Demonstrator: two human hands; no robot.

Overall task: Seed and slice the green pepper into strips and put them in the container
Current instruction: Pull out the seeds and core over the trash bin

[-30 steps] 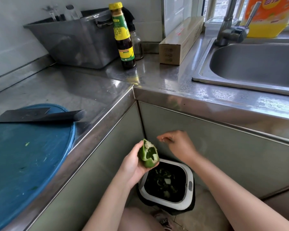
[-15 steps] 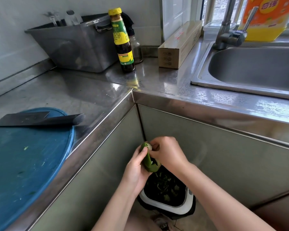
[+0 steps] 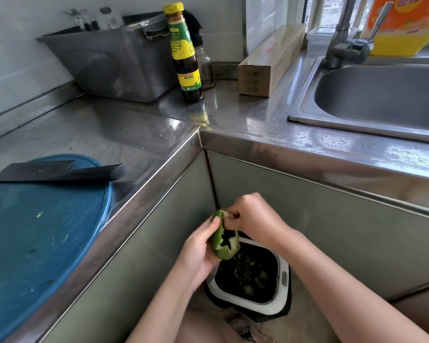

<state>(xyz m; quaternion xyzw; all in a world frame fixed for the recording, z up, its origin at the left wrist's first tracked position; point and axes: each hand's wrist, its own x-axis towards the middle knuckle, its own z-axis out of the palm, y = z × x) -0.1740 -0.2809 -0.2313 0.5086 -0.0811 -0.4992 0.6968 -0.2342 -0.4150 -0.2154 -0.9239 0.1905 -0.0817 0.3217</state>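
Note:
A cut-open green pepper piece [image 3: 224, 243] is held below the counter corner, over a white-rimmed bin [image 3: 282, 280] with green scraps inside. My left hand [image 3: 198, 251] cups the pepper from the left, thumb on its outer skin. My right hand [image 3: 254, 215] has its fingertips pinched on the white core at the pepper's top end. On the counter to the left, a dark cleaver [image 3: 55, 172] lies flat across the far edge of a round blue cutting board [image 3: 40, 238].
A grey tub [image 3: 114, 63] stands at the back of the steel counter, with a sauce bottle [image 3: 185, 55], a smaller bottle and a long cardboard box [image 3: 270, 63] near it. A sink [image 3: 382, 100] with a tap and a yellow oil jug is at the right.
My right hand came from beside the pepper onto it and now pinches the white core at its top. The pepper stayed over the bin, turned more edge-on in my left hand.

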